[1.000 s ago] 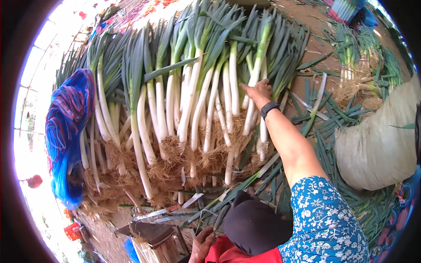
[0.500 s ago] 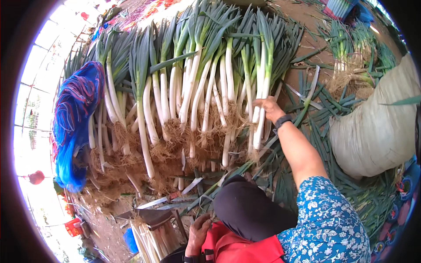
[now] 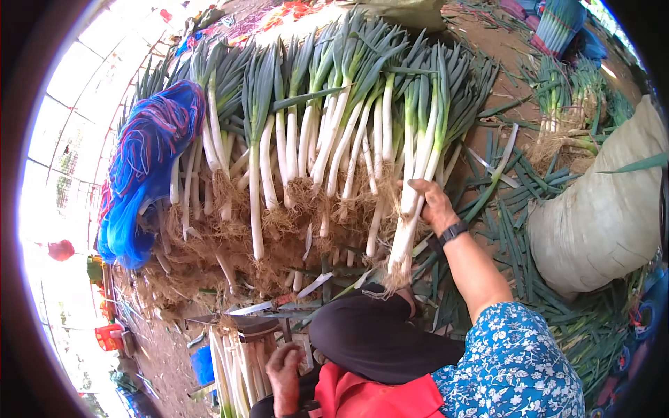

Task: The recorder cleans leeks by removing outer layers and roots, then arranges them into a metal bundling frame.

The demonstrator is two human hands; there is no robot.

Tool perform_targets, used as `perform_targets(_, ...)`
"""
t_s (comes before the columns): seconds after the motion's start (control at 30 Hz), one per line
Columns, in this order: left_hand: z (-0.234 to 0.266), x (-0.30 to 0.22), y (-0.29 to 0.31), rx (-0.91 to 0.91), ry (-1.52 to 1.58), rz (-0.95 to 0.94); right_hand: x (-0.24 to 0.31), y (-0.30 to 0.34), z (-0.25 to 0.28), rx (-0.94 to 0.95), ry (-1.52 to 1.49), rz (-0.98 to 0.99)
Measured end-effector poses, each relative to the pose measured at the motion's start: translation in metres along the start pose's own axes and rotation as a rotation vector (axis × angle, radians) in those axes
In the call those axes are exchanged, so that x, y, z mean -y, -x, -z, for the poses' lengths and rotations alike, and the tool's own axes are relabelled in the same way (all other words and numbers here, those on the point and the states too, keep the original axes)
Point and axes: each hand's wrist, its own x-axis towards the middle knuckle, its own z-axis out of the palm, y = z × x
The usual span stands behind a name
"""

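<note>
My right hand (image 3: 436,207) is closed around the white stems of a few leeks (image 3: 405,237) at the right end of a large pile. Their green tops still lie among the other leeks, and their roots hang toward my knee. My left hand (image 3: 283,373) is low in the view, beside my lap, with its fingers loosely bent and nothing visible in them. The pile of leeks (image 3: 303,139) lies side by side ahead of me, green tops away and brown roots toward me.
A small wooden bench (image 3: 254,326) stands near my left hand, with trimmed white leeks (image 3: 233,376) by it. A blue and red net (image 3: 150,153) covers the pile's left end. Cut green leaves (image 3: 519,230) and a stuffed pale sack (image 3: 599,216) lie at right.
My right hand has closed around the leeks and drawn them toward me and slightly left. My left hand has shifted a little left. The whole view has turned somewhat.
</note>
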Motion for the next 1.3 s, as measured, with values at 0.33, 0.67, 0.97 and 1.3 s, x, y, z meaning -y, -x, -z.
perform_targets(0.33, 0.033, -0.055, 0.058, -0.035, 0.043, -0.233, 0.041, 0.050, -0.108, 0.028, 0.266, 0.075)
perform_targets(0.67, 0.060, -0.077, 0.185, -0.045, -0.239, -0.890, 0.028, 0.195, -0.299, 0.648, 1.275, 0.711)
perform_targets(0.97, 0.072, -0.001, 0.241, -0.220, -0.251, -1.096, -0.002, 0.295, -0.451, 0.929, 0.687, 0.289)
perform_targets(1.3, 0.122, 0.047, 0.226, -0.853, -0.516, -0.856, -0.096, 0.319, -0.644, 1.600, 0.884, 0.749)
